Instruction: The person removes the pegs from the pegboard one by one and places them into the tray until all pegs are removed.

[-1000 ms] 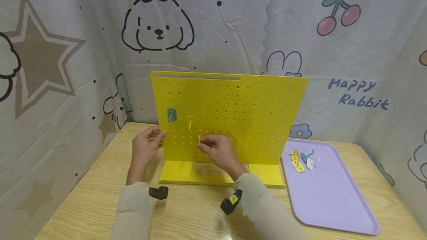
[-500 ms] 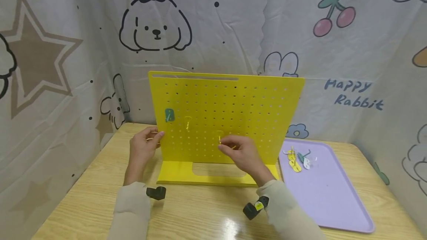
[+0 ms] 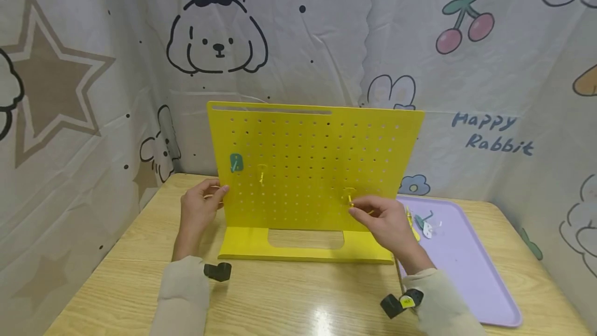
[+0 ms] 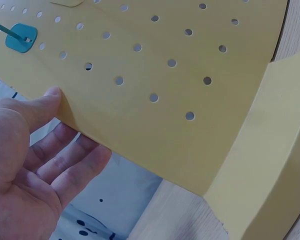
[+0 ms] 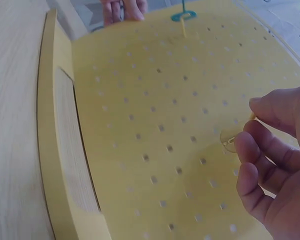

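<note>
A yellow pegboard (image 3: 298, 209) stands upright on its base. My left hand (image 3: 198, 217) holds its left edge, thumb on the front and fingers behind, as the left wrist view shows. My right hand (image 3: 387, 222) pinches a yellow hook (image 3: 350, 196) in front of the board's lower right part; in the right wrist view the hook's round plate (image 5: 228, 142) is at or close to the board face. I cannot tell whether it touches. A green hook (image 3: 236, 163) hangs near the board's left edge, and another yellow hook (image 3: 262, 174) sits right of it, slightly lower.
A purple tray (image 3: 462, 279) lies on the wooden table (image 3: 280, 294) right of the board. On it are a green hook (image 3: 421, 221), a white hook (image 3: 427, 230) and yellow hooks partly hidden by my right hand. A patterned curtain (image 3: 317, 35) surrounds the table.
My right hand has moved right across the board with the yellow hook, from beside the other yellow hook to the lower right part. My left hand keeps its hold on the edge.
</note>
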`<state>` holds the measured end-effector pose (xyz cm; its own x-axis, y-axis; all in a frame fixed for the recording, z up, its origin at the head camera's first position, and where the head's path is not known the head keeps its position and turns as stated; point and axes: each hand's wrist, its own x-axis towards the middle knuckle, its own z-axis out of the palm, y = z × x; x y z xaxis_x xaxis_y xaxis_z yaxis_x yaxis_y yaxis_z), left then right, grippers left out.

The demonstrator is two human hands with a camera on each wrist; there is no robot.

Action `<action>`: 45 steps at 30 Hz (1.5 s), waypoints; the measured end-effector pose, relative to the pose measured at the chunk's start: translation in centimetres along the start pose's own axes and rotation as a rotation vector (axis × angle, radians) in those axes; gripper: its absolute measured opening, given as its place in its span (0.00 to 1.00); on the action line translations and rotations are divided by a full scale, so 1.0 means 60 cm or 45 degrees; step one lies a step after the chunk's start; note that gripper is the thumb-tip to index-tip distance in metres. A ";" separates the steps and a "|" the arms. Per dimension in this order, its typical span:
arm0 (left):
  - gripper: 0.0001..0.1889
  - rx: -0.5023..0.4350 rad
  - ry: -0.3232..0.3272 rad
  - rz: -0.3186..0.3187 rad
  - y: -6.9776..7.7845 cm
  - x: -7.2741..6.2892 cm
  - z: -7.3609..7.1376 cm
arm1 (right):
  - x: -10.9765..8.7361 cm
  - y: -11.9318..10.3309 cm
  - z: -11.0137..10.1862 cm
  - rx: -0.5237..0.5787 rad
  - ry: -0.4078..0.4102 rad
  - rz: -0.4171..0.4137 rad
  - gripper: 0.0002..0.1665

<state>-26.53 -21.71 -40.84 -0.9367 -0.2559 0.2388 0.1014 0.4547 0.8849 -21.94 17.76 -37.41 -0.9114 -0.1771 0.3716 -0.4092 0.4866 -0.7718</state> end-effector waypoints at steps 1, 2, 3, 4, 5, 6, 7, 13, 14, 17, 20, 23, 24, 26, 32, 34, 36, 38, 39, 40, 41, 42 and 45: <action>0.17 0.001 -0.001 -0.002 0.000 0.000 0.000 | -0.002 0.004 -0.007 -0.018 0.017 -0.012 0.09; 0.17 0.002 -0.001 -0.005 0.000 0.000 0.000 | -0.005 0.008 -0.014 -0.037 0.032 -0.020 0.09; 0.17 0.004 -0.001 -0.007 -0.001 0.000 0.000 | -0.008 0.012 -0.022 -0.054 0.047 -0.030 0.08; 0.17 0.004 -0.002 -0.008 -0.001 0.000 0.000 | -0.010 0.017 -0.029 -0.073 0.064 -0.043 0.08; 0.17 0.006 -0.001 -0.008 -0.001 -0.001 -0.001 | -0.012 0.020 -0.037 -0.088 0.077 -0.051 0.08; 0.17 0.007 -0.001 -0.005 -0.002 -0.001 -0.001 | -0.015 0.025 -0.044 -0.107 0.094 -0.056 0.07; 0.17 0.008 0.000 -0.005 -0.002 -0.001 -0.001 | -0.017 0.028 -0.051 -0.129 0.114 -0.057 0.07; 0.16 0.004 -0.003 0.002 -0.004 -0.002 -0.001 | -0.032 0.045 -0.094 -0.226 0.189 0.082 0.11; 0.16 0.004 -0.002 0.004 -0.004 -0.002 -0.001 | -0.034 0.049 -0.101 -0.235 0.193 0.111 0.12; 0.16 0.006 0.001 0.004 -0.003 -0.002 -0.001 | -0.036 0.063 -0.118 -0.262 0.212 0.163 0.14; 0.16 0.011 0.005 -0.012 -0.003 -0.001 -0.001 | -0.038 0.080 -0.132 -0.281 0.205 0.210 0.15; 0.16 0.015 0.006 -0.020 -0.004 -0.001 -0.002 | -0.042 0.097 -0.141 -0.299 0.185 0.286 0.16; 0.16 0.015 0.005 -0.018 -0.004 -0.001 -0.002 | -0.044 0.102 -0.143 -0.303 0.179 0.321 0.17; 0.16 0.012 -0.001 -0.007 -0.005 0.000 -0.001 | -0.048 0.112 -0.147 -0.304 0.171 0.386 0.19; 0.15 0.014 -0.007 0.014 -0.006 0.001 0.002 | -0.058 0.146 -0.152 -0.302 0.144 0.520 0.24; 0.15 0.017 -0.007 0.009 -0.006 0.002 0.002 | -0.060 0.158 -0.152 -0.293 0.129 0.560 0.23; 0.15 0.015 -0.007 0.002 -0.006 0.002 0.003 | -0.061 0.169 -0.153 -0.289 0.118 0.594 0.22; 0.15 0.014 -0.006 0.000 -0.006 0.002 0.003 | -0.063 0.178 -0.153 -0.297 0.117 0.606 0.21; 0.15 0.013 -0.005 0.000 -0.005 0.002 0.003 | -0.063 0.183 -0.153 -0.305 0.121 0.600 0.21; 0.15 0.011 -0.005 0.002 -0.005 0.002 0.002 | -0.064 0.186 -0.153 -0.311 0.127 0.598 0.20; 0.15 0.011 -0.003 0.006 -0.004 0.002 0.002 | -0.064 0.190 -0.153 -0.317 0.131 0.592 0.20; 0.15 0.011 -0.001 0.009 -0.004 0.002 0.002 | -0.065 0.193 -0.153 -0.322 0.132 0.588 0.20; 0.15 0.012 0.002 0.017 -0.002 0.002 0.001 | -0.065 0.201 -0.154 -0.334 0.119 0.602 0.20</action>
<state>-26.66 -21.76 -40.97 -0.9349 -0.2508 0.2513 0.1108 0.4663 0.8777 -22.92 32.22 -43.42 -0.9806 0.1837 0.0689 0.0797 0.6940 -0.7155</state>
